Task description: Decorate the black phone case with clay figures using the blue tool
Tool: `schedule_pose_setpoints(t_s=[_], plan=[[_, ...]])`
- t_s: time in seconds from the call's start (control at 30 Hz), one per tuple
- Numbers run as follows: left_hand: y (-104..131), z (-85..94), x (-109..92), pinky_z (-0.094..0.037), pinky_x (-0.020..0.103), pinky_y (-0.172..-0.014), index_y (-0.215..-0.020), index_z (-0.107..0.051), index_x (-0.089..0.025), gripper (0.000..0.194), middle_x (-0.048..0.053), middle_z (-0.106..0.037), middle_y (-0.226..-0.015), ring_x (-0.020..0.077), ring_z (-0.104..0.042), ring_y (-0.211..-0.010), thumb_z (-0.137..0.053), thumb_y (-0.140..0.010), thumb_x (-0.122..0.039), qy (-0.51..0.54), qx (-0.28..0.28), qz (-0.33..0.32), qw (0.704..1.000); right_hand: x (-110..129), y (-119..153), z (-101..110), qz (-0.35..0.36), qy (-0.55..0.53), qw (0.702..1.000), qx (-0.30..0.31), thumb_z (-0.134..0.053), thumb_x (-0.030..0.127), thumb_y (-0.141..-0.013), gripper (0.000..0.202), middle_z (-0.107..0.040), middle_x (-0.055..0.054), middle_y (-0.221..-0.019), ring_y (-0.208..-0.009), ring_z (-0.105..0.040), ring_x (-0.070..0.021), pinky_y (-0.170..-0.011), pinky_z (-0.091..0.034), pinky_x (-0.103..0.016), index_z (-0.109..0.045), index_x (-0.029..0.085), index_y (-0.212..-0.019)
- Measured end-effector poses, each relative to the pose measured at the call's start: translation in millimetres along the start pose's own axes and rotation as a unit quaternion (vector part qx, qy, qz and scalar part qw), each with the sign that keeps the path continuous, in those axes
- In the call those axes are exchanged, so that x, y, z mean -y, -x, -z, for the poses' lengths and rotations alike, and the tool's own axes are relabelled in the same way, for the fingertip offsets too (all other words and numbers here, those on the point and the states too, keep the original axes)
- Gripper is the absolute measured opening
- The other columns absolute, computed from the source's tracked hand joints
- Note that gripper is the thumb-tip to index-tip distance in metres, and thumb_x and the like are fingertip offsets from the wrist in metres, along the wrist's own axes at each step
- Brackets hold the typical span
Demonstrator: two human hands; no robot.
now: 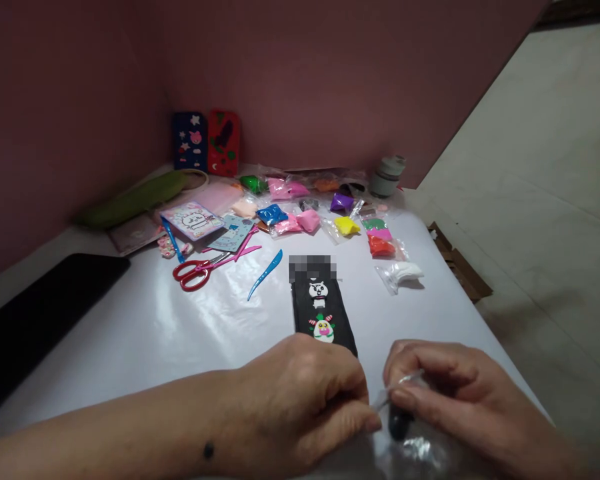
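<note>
My left hand (313,400) is closed in a pinch at the edge of a clear plastic bag (425,453), low in the head view. On the bag's other side, my right hand (455,393) grips the plastic between thumb and fingers. A dark lump (399,424) shows inside the bag, just below my right fingertips. Beyond my left hand lies a black strip (305,310) with a white cat-like figure (319,292) and a white, green and pink figure (324,329) on it. My left hand hides its near end.
Red-handled scissors (193,275) and a blue tool (265,275) lie left of the strip. Packets of coloured clay, including a yellow one (347,226) and a white one (405,272), spread behind. A grey jar (386,177) stands back right; a black slab (50,313) lies left.
</note>
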State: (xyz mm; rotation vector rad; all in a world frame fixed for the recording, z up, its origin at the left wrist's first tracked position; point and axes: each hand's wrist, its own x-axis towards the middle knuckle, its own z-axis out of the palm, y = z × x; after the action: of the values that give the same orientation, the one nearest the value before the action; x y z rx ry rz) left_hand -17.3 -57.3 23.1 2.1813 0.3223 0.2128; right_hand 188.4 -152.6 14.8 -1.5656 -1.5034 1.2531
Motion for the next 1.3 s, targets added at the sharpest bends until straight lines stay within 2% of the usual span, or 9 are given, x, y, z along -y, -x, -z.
schedule_pose_setpoints(t_s=[0.13,0.27,0.43,0.57,0.73,0.9,1.0,1.17,1.3], plan=[[-2,21.8,0,-0.032,0.014,-0.046,-0.061,-0.056,-0.014,0.027,-0.005,-0.049,-0.053,0.0048,-0.043,-0.05,-0.058,-0.086,-0.023,0.097,-0.106,0.046,0.989,-12,-13,53,-0.017,0.121,0.992,0.018,-0.061,0.043,-0.084,0.026,-0.066,-0.002,-0.071,-0.067,-0.061,-0.0186,-0.06,-0.049,-0.029,-0.068,0.022,-0.071],[-6,42.1,18,-0.03,0.017,-0.044,-0.055,-0.05,-0.016,0.037,-0.005,-0.044,-0.044,0.0053,-0.04,-0.043,-0.056,-0.088,-0.032,0.182,-0.297,0.108,0.931,-28,-29,87,0.035,0.282,0.955,-0.089,-0.065,0.047,-0.08,0.023,-0.07,-0.005,-0.084,-0.073,-0.062,-0.0209,-0.06,-0.049,-0.031,-0.073,0.027,-0.085],[-12,46.9,42,-0.022,0.02,-0.04,-0.059,-0.051,-0.016,0.034,-0.005,-0.045,-0.044,0.0054,-0.035,-0.039,-0.059,-0.087,-0.035,0.264,-0.32,0.134,0.9,-32,-48,102,0.132,0.429,0.859,-0.247,-0.058,0.043,-0.085,0.023,-0.07,-0.009,-0.097,-0.08,-0.063,-0.0261,-0.068,-0.046,-0.04,-0.071,0.026,-0.093],[-13,45.9,44,-0.027,0.021,-0.044,-0.061,-0.052,-0.017,0.033,-0.005,-0.045,-0.042,0.0066,-0.037,-0.041,-0.058,-0.087,-0.035,0.225,-0.31,0.151,0.912,-38,-71,106,0.15,0.442,0.873,-0.139,-0.062,0.034,-0.082,0.032,-0.066,-0.01,-0.109,-0.101,-0.058,-0.0313,-0.084,-0.045,-0.045,-0.067,0.026,-0.112],[-14,46.4,42,-0.03,0.021,-0.047,-0.061,-0.052,-0.016,0.032,-0.005,-0.046,-0.044,0.0065,-0.039,-0.043,-0.056,-0.088,-0.034,0.204,-0.3,0.16,0.918,-42,-86,98,0.153,0.414,0.888,-0.131,-0.064,0.026,-0.077,0.031,-0.067,-0.006,-0.083,-0.082,-0.059,-0.0266,-0.07,-0.049,-0.041,-0.07,0.027,-0.107],[-17,39.0,42,-0.03,0.018,-0.045,-0.071,-0.056,-0.015,0.02,-0.006,-0.048,-0.054,0.004,-0.041,-0.044,-0.058,-0.085,-0.028,0.239,-0.277,0.147,0.919,-17,-72,72,0.183,0.315,0.912,-0.187,-0.062,0.038,-0.085,0.023,-0.067,-0.006,-0.099,-0.081,-0.059,-0.0209,-0.062,-0.047,-0.033,-0.068,0.026,-0.104],[-17,30.5,39,-0.034,0.017,-0.044,-0.088,-0.061,-0.015,0.009,-0.007,-0.049,-0.059,0.0041,-0.043,-0.045,-0.058,-0.084,-0.023,0.249,-0.251,0.108,0.929,2,-65,48,0.216,0.286,0.919,-0.16,-0.061,0.035,-0.088,0.019,-0.067,-0.004,-0.098,-0.085,-0.059,-0.0192,-0.068,-0.046,-0.032,-0.067,0.027,-0.103],[-16,20.7,33,-0.039,0.018,-0.046,-0.098,-0.065,-0.014,0.018,-0.006,-0.05,-0.059,0.0055,-0.047,-0.046,-0.053,-0.085,-0.018,0.19,-0.234,0.045,0.952,13,-62,15,0.276,0.275,0.911,-0.137,-0.058,0.025,-0.09,0.018,-0.064,-0.004,-0.094,-0.084,-0.06,-0.0178,-0.074,-0.047,-0.031,-0.064,0.027,-0.107],[-16,18.3,32,-0.04,0.016,-0.048,-0.092,-0.07,-0.012,0.016,-0.005,-0.056,-0.059,0.0051,-0.049,-0.048,-0.056,-0.084,-0.016,0.091,-0.258,0.039,0.961,9,-61,4,0.293,0.302,0.895,-0.147,-0.057,0.021,-0.09,0.019,-0.062,-0.005,-0.089,-0.077,-0.059,-0.0171,-0.066,-0.047,-0.029,-0.063,0.025,-0.107]])
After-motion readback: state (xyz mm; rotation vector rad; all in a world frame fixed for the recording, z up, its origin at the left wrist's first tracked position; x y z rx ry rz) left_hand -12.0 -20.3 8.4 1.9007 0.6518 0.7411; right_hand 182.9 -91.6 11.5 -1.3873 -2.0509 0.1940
